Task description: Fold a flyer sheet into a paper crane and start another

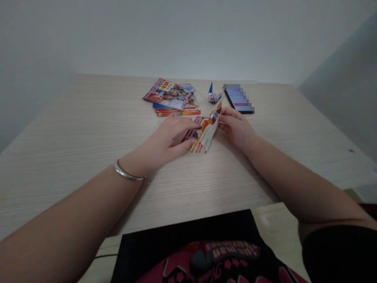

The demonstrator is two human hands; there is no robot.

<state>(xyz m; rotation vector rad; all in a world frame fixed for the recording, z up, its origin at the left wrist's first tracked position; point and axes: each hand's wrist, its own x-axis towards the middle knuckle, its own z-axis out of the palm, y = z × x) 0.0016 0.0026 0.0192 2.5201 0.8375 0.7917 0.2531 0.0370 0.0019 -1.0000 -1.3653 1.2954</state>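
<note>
A colourful printed leaflet (209, 133) stands tilted above the table, partly folded, with a white panel and red and yellow print facing me. My right hand (238, 127) pinches its upper right edge between thumb and fingers. On its left part, my left hand (171, 137) has the thumb along the lower edge and the fingers over the purple printed side, gripping it. Just beyond my left hand lies a loose pile of similar leaflets (169, 94). A small folded paper piece (215, 97), blue and patterned, sits behind the held leaflet.
A dark-edged phone or tablet (240, 100), its screen partly blurred out, lies beyond my right hand. The pale wooden table (73, 129) ends at a wall at the back. A flat black item (188, 232) lies at the near edge, close to my body, with a thin cable (105, 256) to its left.
</note>
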